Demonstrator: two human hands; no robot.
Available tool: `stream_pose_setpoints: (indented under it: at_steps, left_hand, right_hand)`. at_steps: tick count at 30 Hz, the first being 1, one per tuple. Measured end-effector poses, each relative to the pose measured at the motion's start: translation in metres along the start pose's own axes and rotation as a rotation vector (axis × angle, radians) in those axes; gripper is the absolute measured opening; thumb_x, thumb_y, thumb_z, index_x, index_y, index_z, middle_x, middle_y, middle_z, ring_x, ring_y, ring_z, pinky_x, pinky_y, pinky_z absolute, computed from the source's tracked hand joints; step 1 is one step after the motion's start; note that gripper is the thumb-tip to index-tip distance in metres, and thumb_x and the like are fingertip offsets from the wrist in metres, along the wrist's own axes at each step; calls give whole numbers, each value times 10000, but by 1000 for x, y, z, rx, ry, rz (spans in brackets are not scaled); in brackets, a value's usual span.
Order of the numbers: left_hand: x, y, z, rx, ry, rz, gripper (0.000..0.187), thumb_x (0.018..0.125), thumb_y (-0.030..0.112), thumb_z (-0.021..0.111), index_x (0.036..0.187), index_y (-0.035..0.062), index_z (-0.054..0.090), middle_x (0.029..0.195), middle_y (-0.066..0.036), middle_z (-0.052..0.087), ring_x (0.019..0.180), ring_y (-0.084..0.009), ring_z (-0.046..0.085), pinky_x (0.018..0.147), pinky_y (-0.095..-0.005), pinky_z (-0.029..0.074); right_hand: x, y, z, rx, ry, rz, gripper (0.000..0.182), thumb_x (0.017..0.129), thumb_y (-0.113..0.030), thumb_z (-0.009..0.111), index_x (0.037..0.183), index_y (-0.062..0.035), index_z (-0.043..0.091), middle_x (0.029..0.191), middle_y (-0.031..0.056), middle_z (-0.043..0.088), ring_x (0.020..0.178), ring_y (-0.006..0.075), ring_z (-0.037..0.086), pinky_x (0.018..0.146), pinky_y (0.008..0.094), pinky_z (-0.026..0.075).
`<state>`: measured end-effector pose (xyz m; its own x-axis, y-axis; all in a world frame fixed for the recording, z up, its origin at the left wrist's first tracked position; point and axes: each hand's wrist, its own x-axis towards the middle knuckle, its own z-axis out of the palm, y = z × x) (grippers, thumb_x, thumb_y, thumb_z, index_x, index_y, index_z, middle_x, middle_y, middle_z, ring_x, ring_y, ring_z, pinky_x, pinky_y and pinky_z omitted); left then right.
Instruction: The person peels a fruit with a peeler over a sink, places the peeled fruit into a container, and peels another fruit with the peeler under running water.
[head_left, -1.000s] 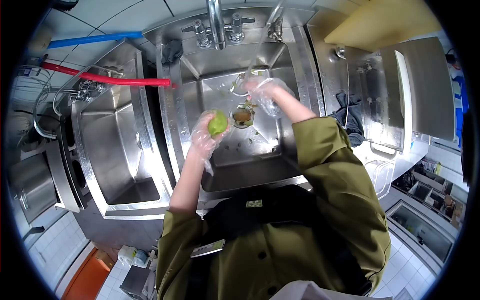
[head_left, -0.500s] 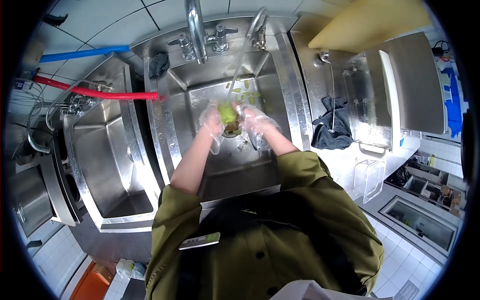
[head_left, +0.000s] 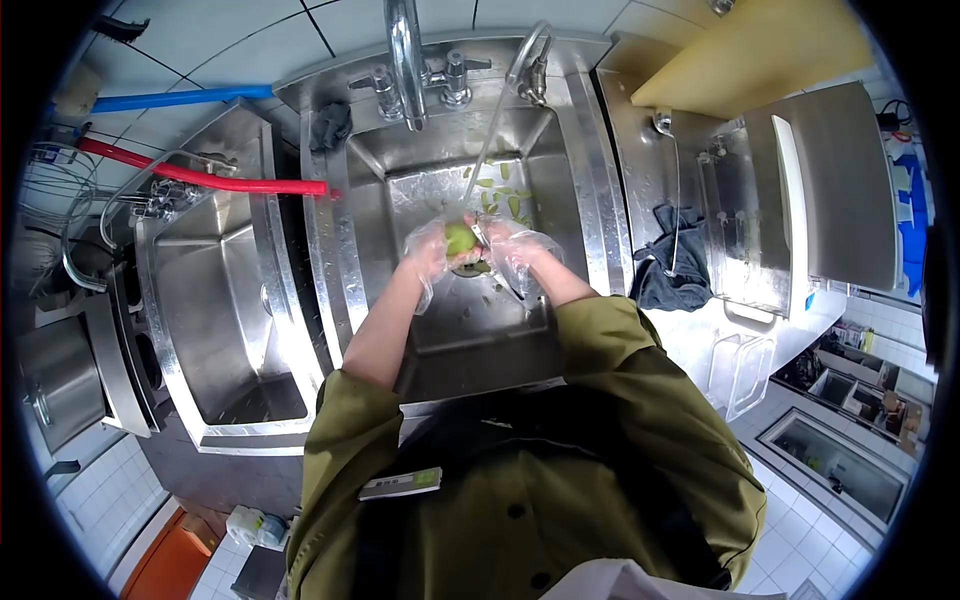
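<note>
In the head view, my left hand (head_left: 428, 250), in a clear plastic glove, is wrapped around a round light-green fruit (head_left: 460, 239). My gloved right hand (head_left: 510, 246) grips a peeler (head_left: 479, 234) with a metallic head against the fruit's right side. Fingers hide much of this tool, and its exact form is hard to make out. Both hands are over the steel sink (head_left: 470, 365), above its drain. Green peel strips (head_left: 516, 205) lie scattered on the sink bottom beyond my hands. From the thin spout (head_left: 487, 140), a stream of water seems to fall near the fruit.
A large faucet (head_left: 405, 70) rises behind the sink. A second steel basin (head_left: 225, 330) is at left, with a red hose (head_left: 250, 184) reaching across its far end. On the right counter lie a dark cloth (head_left: 672, 275) and a clear plastic container (head_left: 742, 375).
The camera view has shifted slightly, moving the sink a little right and down. The fruit has turned or tipped in my left hand, and the peeler now shows more clearly at its right side.
</note>
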<state>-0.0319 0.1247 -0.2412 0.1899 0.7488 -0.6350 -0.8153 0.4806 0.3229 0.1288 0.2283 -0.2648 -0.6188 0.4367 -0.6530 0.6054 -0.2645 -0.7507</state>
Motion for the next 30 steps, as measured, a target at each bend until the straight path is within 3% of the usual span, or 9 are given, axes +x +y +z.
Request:
stream_pose_setpoints:
  at_steps: [5, 9, 10, 12, 18, 22, 23, 25, 30]
  left_hand:
    - [-31, 22, 39, 98, 60, -267, 529, 912, 561, 361, 1090, 101, 551, 943, -140, 617, 701, -259, 616, 526, -293, 526]
    - [-6, 9, 11, -235, -338, -247, 527, 908, 543, 378, 1104, 85, 550, 978, -132, 611, 785, -272, 610, 593, -358, 542]
    - [-4, 7, 10, -343, -238, -247, 522, 911, 534, 381, 1101, 78, 549, 983, -132, 608, 799, -276, 605, 627, -381, 539]
    - [-4, -1, 8, -557, -33, -247, 512, 915, 517, 387, 1093, 64, 545, 993, -133, 600, 827, -284, 596, 694, -427, 534]
    - [-19, 14, 60, -50, 209, -182, 476, 933, 500, 380, 1067, 74, 545, 959, -106, 586, 836, -266, 585, 794, -461, 500]
    - [-6, -1, 36, -472, -188, -186, 428, 940, 481, 396, 1118, 112, 522, 1025, -84, 577, 886, -237, 580, 816, -475, 495]
    - [-3, -4, 34, -428, -82, -150, 447, 937, 495, 381, 1086, 102, 534, 985, -83, 585, 863, -237, 578, 797, -468, 495]
    - [-11, 3, 54, -337, 130, -73, 496, 932, 522, 351, 1021, 81, 557, 904, -80, 600, 817, -239, 572, 757, -452, 496]
    - [-13, -3, 38, -412, 44, -72, 500, 953, 473, 316, 1125, 50, 519, 1046, -108, 585, 915, -295, 576, 798, -530, 462]
  right_hand:
    - [-20, -5, -5, -589, 65, -399, 211, 833, -124, 592, 1003, 2, 582, 884, 128, 612, 765, 191, 548, 678, 306, 467]
    - [-7, -1, -2, 264, 7, -66, 213, 804, -21, 587, 1017, -13, 588, 888, 61, 613, 784, 133, 550, 650, 269, 460]
    - [-6, 3, -3, 494, 36, -50, 235, 796, 16, 586, 1027, -25, 597, 865, 21, 597, 760, 110, 540, 607, 251, 449]
    - [3, 3, -1, 395, 68, -74, 244, 799, 17, 580, 1039, -28, 598, 846, 14, 587, 731, 108, 533, 583, 245, 442]
    - [-12, -9, -3, 563, -16, 25, 192, 859, -66, 564, 1046, -47, 604, 843, 5, 579, 693, 91, 524, 563, 226, 431]
    - [-15, -10, -11, 565, -90, -69, 167, 879, -99, 551, 1024, -39, 610, 857, 4, 580, 743, 96, 544, 611, 224, 445]
    - [-12, -7, -15, 602, -116, -81, 164, 883, -106, 547, 1016, -35, 611, 859, 4, 580, 756, 98, 549, 625, 225, 450]
    - [8, 11, -17, -201, 15, -377, 242, 885, -151, 552, 1072, -7, 605, 947, 39, 609, 823, 119, 572, 694, 235, 466]
    - [-28, -9, -7, 381, -84, -335, 311, 868, -160, 575, 1121, 19, 600, 1035, 80, 617, 864, 133, 574, 746, 253, 470]
